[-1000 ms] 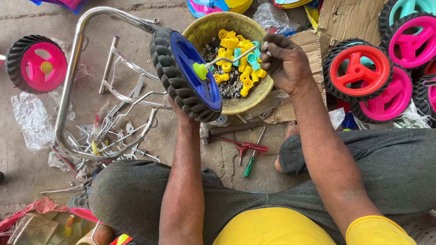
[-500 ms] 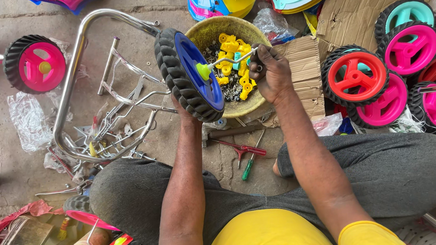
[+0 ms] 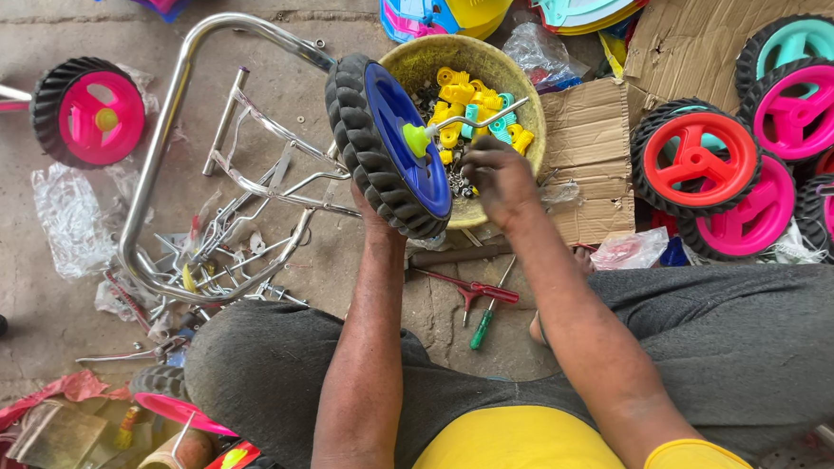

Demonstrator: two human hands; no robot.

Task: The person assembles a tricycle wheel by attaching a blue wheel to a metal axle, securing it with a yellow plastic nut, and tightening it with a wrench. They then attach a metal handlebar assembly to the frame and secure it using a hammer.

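Blue wheel (image 3: 395, 140) held upright just left of the bowl (image 3: 525, 115), black tyre on, green cap and a metal axle (image 3: 482, 117) already through the hub. Left hand (image 3: 375, 222) under the tyre, grip closed around its lower edge, mostly hidden behind it. Right hand (image 3: 495, 178) over the bowl's near rim, fingers curled down among yellow and teal caps (image 3: 462, 99) and small dark hardware (whether anything is pinched, cannot tell). Judged about midway: axle seated, outer end bare, no retaining part on it yet. Chrome frame (image 3: 161, 157) lying left of the bowl, no wheel mounted. Finished wheels (image 3: 694, 163) stacked right of the bowl; pliers (image 3: 472, 291) and screwdriver (image 3: 490, 316) on the floor just below it.
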